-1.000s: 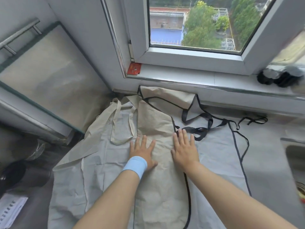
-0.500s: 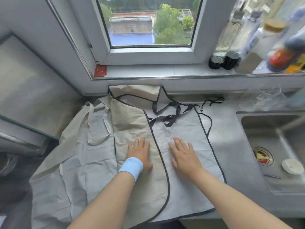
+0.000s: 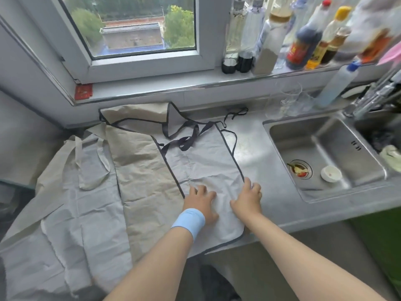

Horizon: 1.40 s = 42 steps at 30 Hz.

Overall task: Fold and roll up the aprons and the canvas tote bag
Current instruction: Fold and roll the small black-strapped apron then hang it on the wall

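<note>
A black-trimmed apron (image 3: 201, 161) lies on the steel counter (image 3: 256, 153), its beige half folded over to the left and its grey half to the right. The black ties (image 3: 184, 137) are bunched near its top. My left hand (image 3: 200, 203), with a blue wristband, presses bent fingers on the grey half near the front. My right hand (image 3: 248, 198) sits over the apron's right trimmed edge, thumb on the cloth and fingers curled at the edge. A second pale apron or tote with light straps (image 3: 71, 192) lies spread out to the left.
A sink (image 3: 325, 153) with a small white dish (image 3: 331, 173) is at the right. Several bottles (image 3: 303, 40) stand on the windowsill, and a clear glass (image 3: 286, 96) stands behind the sink. The counter's front edge runs just below my hands.
Both hands have slid right from the beige fold onto the grey half. My right hand has reached the apron's right edge and its fingers have gone from flat to curled. The view has swung right.
</note>
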{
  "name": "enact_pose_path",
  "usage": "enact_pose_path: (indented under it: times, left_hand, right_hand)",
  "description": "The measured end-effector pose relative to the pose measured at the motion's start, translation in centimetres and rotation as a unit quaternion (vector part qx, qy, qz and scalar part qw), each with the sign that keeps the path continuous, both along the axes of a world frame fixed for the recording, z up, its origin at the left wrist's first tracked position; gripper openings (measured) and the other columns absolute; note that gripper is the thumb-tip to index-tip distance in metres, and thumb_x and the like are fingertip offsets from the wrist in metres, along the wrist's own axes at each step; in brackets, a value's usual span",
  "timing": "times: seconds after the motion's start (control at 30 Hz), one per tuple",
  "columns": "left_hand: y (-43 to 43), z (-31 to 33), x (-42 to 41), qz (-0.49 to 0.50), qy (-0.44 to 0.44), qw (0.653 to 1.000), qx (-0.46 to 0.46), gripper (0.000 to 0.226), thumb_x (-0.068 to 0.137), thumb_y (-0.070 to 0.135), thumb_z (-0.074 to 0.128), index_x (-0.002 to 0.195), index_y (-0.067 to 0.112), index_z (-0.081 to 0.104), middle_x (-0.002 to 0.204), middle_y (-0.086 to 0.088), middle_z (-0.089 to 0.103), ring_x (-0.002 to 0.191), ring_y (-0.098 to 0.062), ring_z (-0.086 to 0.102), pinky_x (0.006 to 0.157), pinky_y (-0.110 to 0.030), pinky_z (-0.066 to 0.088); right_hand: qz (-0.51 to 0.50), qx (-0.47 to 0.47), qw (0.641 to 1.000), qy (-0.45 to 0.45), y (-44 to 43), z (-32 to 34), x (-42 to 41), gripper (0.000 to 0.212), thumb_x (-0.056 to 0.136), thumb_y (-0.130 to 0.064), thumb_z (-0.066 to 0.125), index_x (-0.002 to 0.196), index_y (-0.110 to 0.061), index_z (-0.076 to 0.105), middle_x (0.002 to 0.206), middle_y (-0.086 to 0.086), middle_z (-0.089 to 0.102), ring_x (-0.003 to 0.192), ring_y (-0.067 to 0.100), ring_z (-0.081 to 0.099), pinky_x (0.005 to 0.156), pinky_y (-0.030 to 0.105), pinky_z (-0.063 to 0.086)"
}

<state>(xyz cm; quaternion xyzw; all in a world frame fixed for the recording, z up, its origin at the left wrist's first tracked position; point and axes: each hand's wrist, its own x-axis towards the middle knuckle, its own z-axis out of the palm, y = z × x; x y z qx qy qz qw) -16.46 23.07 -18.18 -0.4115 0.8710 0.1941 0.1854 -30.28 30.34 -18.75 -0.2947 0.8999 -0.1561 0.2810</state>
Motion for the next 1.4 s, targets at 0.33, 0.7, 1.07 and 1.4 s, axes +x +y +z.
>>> enact_pose_path:
  times: [0.33,0.7,1.07,1.4]
  left_hand:
    - [-1.8,5.1,1.5,0.345,0.330,0.839,0.262,0.035,0.094,0.048,0.052,0.121,0.027,0.058,0.129,-0.002,0.057,0.105,-0.019,0.056,0.094,-0.039,0.048]
    - [-5.3,9.1,11.6,0.508,0.284,0.767,0.270,0.041,0.073,0.024,0.075,0.107,0.005,0.065,0.093,-0.013,0.072,0.070,-0.026,0.070,0.066,-0.048,0.061]
    - [-6.9,5.6,18.2,0.367,-0.034,0.928,0.055,0.028,0.084,0.016,0.053,0.109,0.012,0.065,0.114,-0.010,0.066,0.104,-0.029,0.064,0.084,-0.030,0.052]
    - [-17.7,8.0,9.3,0.255,0.138,0.948,-0.130,0.020,0.089,0.020,0.054,0.109,0.023,0.056,0.118,-0.002,0.052,0.112,-0.025,0.053,0.092,-0.037,0.045]
  right_hand:
    - [0.013,-0.116,0.987,-0.111,-2.0,6.1,2.1,0.012,0.075,-0.027,0.060,0.070,-0.016,0.061,0.068,-0.006,0.062,0.068,0.018,0.060,0.057,0.030,0.047]
    - [0.340,-0.140,0.875,-0.316,-6.4,8.7,11.4,0.023,0.087,-0.038,0.063,0.089,-0.018,0.075,0.115,-0.009,0.059,0.114,0.004,0.053,0.103,0.031,0.039]
    - [0.508,0.115,0.852,-0.057,-9.7,3.1,13.9,0.040,0.088,-0.036,0.055,0.126,-0.028,0.064,0.134,-0.002,0.058,0.126,0.022,0.053,0.101,0.027,0.040]
    - [0.312,-0.092,0.946,0.019,-22.4,6.7,5.9,0.035,0.092,-0.026,0.048,0.124,-0.026,0.062,0.125,-0.003,0.065,0.114,0.022,0.059,0.089,0.033,0.049]
